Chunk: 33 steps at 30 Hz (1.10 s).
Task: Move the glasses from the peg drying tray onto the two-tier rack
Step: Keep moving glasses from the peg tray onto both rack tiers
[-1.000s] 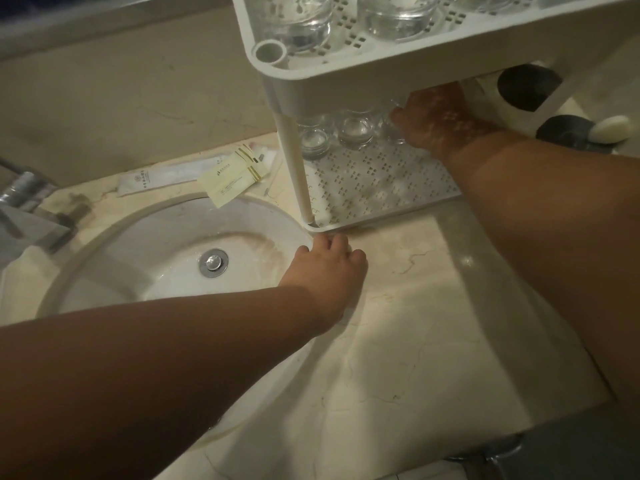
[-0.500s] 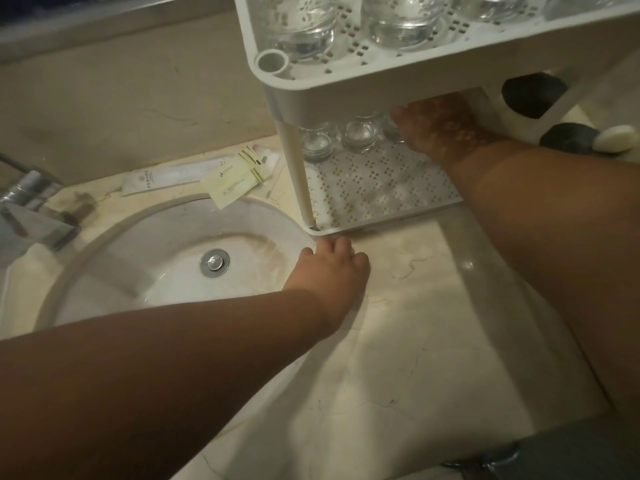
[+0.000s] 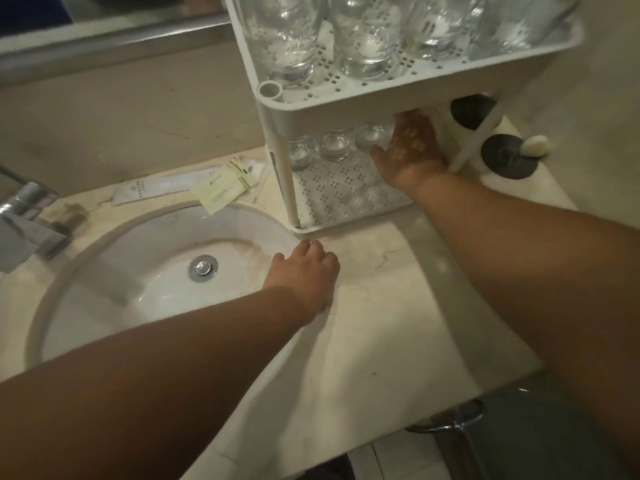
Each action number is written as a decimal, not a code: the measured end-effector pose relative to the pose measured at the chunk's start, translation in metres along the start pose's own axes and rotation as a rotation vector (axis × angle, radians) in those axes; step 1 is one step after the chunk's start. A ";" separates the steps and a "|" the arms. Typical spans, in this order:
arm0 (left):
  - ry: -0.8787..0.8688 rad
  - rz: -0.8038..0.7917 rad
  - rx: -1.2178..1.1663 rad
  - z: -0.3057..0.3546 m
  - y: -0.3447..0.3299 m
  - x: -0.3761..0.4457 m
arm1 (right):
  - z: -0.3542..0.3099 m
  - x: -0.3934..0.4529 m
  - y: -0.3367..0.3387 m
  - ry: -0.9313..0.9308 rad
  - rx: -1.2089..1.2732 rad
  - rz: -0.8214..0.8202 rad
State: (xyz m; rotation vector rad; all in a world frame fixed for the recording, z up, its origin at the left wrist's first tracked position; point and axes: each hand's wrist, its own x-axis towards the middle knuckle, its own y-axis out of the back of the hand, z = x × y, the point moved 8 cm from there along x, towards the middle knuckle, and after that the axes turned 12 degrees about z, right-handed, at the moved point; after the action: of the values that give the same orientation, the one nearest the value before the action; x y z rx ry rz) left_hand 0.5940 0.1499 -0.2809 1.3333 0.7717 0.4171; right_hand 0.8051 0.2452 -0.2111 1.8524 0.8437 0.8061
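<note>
Two-tier rack, white plastic, stands at upper right of the frame on the marble bench. Upper tier: a row of clear glasses standing on the perforated floor, touching or nearly so. Lower tier: three glasses along the back edge, side by side; front of that tier is bare perforated floor.

Right hand reaches in under the upper tier, back of hand up, touching the rightmost of the lower glasses; its fingers are mostly hidden, so cannot tell whether they grip it.

Left hand rests on the bench at centre frame, just before the rack's front corner, fingers loosely curled, holding nothing.

Sink at left, drain in its middle. Paper sachets lie behind the sink. Peg drying tray not seen.
</note>
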 end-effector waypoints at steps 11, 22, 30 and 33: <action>-0.036 0.190 -0.295 -0.006 0.046 -0.023 | -0.015 -0.075 0.082 -0.024 0.078 0.113; -0.304 0.426 -0.374 0.015 0.147 -0.057 | -0.030 -0.117 0.150 -0.143 0.069 0.160; -0.254 0.628 -0.444 0.027 0.222 -0.051 | -0.034 -0.093 0.225 -0.122 0.073 0.302; -0.220 0.688 -0.506 0.033 0.241 -0.044 | -0.035 -0.079 0.251 -0.074 0.077 0.407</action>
State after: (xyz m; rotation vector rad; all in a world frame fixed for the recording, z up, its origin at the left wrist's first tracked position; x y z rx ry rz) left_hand 0.6237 0.1485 -0.0352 1.1029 -0.0141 0.9231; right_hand 0.7874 0.1104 0.0169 2.1443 0.4590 0.9560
